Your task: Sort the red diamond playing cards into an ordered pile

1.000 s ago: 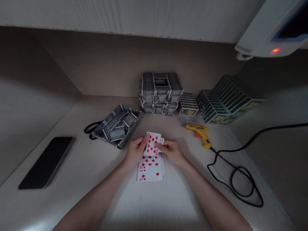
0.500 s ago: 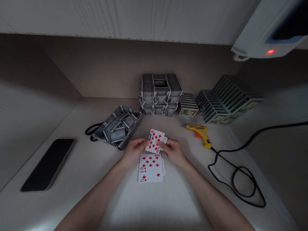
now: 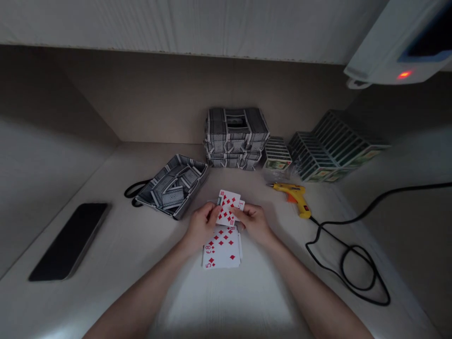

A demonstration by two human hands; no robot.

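A ten of diamonds playing card (image 3: 228,205) is held upright-side up between my two hands, with at least one more card showing behind its right edge. My left hand (image 3: 205,223) pinches the left side of these cards, thumb on the front. On the right side my right hand (image 3: 254,221) grips them, its thumb lying over the ten's face. Just below, on the table, lies a loose pile of diamond cards (image 3: 224,252), partly covered by my left hand's fingers and wrist.
A tray made of cards (image 3: 173,195) lies back left, a black phone (image 3: 70,242) far left. Stacked card-covered boxes (image 3: 235,139) and packs of card boxes (image 3: 319,155) stand behind. A yellow glue gun (image 3: 294,195) lies right, its black cable (image 3: 353,221) looping nearby.
The ten of diamonds has turned slightly more upright. My left hand has shifted a little right and down, its fingers more curled, and now overlaps the left edge of the pile.
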